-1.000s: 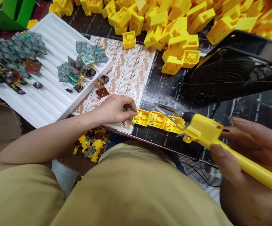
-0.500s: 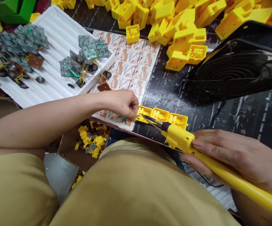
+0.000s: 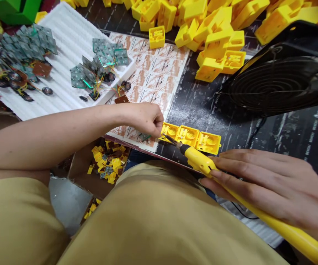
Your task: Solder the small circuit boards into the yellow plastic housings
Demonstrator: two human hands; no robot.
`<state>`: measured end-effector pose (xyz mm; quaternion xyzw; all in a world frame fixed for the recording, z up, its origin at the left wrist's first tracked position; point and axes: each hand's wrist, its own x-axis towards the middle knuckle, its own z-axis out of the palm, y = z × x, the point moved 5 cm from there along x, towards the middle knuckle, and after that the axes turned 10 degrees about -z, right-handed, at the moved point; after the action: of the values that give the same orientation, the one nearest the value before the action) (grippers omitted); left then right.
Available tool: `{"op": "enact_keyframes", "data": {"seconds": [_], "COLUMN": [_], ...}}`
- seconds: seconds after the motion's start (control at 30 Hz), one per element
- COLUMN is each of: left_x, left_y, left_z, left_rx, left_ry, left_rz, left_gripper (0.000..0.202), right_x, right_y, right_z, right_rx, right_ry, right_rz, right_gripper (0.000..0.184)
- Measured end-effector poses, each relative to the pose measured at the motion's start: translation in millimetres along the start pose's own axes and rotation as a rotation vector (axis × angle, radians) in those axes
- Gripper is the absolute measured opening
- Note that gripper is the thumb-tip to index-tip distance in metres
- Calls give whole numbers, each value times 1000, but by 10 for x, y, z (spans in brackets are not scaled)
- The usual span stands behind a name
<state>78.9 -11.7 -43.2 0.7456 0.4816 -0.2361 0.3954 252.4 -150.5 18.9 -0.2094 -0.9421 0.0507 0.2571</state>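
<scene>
My right hand grips a yellow soldering iron; its dark metal tip reaches left to the near-left corner of a row of three yellow plastic housings on the dark bench. My left hand is pinched on a small part with a green wire at that same left housing, resting on a printed brown-and-white sheet. What exactly the fingers pinch is too small to tell.
A white foam tray at the left carries several small circuit boards with wires and speakers. A heap of yellow housings fills the back. A black fan stands at the right. Yellow scraps lie in a carton below the bench edge.
My right hand has slid the soldering iron leftward, bringing its tip from the right housing to the left one. My left hand has stayed pinched at that housing.
</scene>
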Motion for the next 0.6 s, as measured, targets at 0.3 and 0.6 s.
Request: {"op": "enact_keyframes", "data": {"seconds": [0.3, 0.6], "left_x": [4, -32], "left_y": [17, 22], "left_z": [9, 2], "left_rx": [23, 80], "left_ry": [-1, -57], "left_rz": [38, -43], "left_gripper": [13, 8], "right_x": [-320, -295], "right_y": [33, 53], "right_z": [-106, -48], "right_rx": [1, 39], "right_ry": [199, 235], "right_rz": [196, 286], "right_gripper": [20, 19]}}
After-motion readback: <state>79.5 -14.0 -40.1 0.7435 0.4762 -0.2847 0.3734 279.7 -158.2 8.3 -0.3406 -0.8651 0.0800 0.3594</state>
